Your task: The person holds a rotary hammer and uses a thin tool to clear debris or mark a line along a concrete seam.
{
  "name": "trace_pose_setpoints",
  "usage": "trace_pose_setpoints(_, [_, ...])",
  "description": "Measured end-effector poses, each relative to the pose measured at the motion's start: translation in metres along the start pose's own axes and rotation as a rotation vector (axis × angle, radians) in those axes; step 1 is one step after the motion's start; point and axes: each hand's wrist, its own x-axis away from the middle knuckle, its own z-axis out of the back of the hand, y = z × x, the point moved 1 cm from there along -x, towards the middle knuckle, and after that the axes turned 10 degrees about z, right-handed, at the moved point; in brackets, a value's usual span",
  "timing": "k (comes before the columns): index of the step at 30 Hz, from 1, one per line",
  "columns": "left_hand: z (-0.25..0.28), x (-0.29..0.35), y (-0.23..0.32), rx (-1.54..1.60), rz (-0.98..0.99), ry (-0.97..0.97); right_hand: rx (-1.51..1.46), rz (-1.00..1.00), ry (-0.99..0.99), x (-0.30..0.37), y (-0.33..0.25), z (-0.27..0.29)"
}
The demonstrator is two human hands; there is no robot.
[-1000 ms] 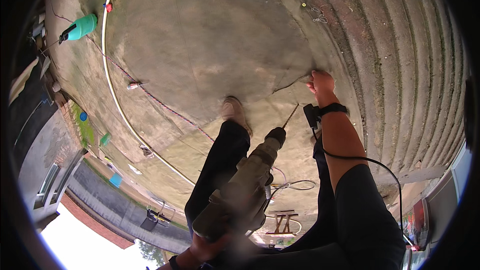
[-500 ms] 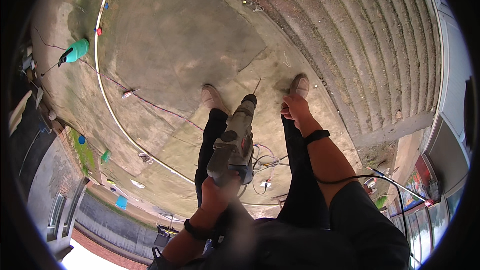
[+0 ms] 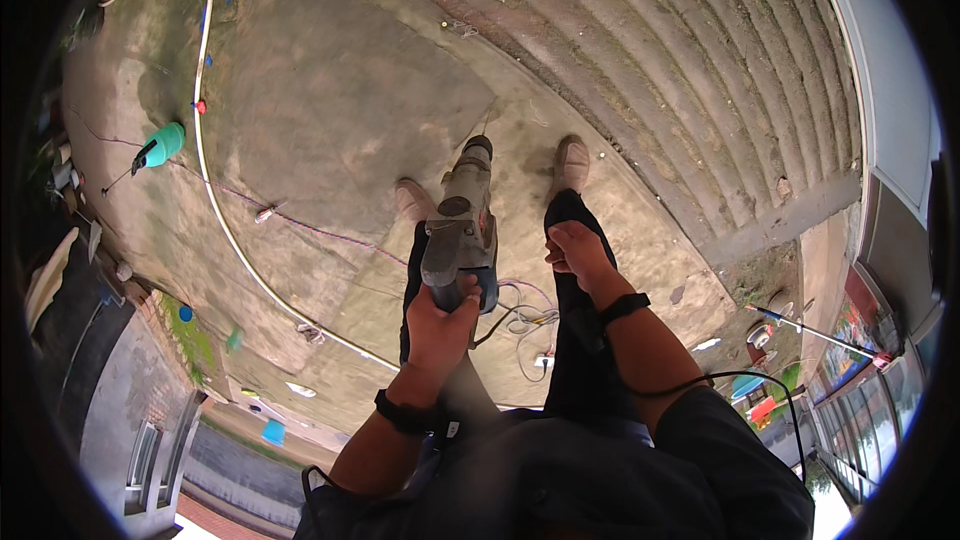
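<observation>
A grey, worn rotary hammer drill (image 3: 462, 215) is held before my legs, pointing away from me. Its thin drill bit (image 3: 486, 124) reaches past the chuck over the concrete; whether the tip touches the ground I cannot tell. My left hand (image 3: 440, 332) is wrapped round the drill's rear handle. In front of my right thigh, my right hand (image 3: 582, 252) has its fingers curled together, and what is inside them, if anything, is hidden. Between my legs lies a loose coil of cable (image 3: 527, 320) beside a small white socket block (image 3: 543, 361).
A pale hose (image 3: 228, 220) curves along the left over the concrete ground (image 3: 330, 90). Beyond it stands a green spray bottle (image 3: 166, 143). A thin twisted cord (image 3: 320, 230) crosses the ground. Long parallel ridges (image 3: 660, 70) fill the far right, and a pole (image 3: 820, 332) leans at right.
The whole view has shifted a little. The drill points straighter ahead and sits slightly farther forward. My right hand has drawn back from beside the right shoe toward the thigh.
</observation>
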Motion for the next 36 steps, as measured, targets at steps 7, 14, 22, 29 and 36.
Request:
trace_pose_setpoints(7, [0.019,-0.011,0.007,0.014,0.014,0.075,-0.028,0.001,-0.001,0.007,-0.001,0.013])
trace_pose_setpoints(14, [0.031,-0.011,0.019,0.045,-0.021,0.183,-0.013,-0.015,0.013,0.015,-0.001,0.012])
trace_pose_setpoints(22, [0.042,-0.008,0.028,-0.100,-0.093,0.181,-0.046,0.083,-0.025,0.015,0.018,0.020])
trace_pose_setpoints(29, [0.024,-0.002,0.030,-0.054,-0.062,0.101,-0.216,0.084,-0.092,0.013,0.027,0.030])
trace_pose_setpoints(36, [0.008,-0.004,0.043,-0.162,-0.075,0.098,-0.100,0.175,-0.098,0.022,0.021,0.025])
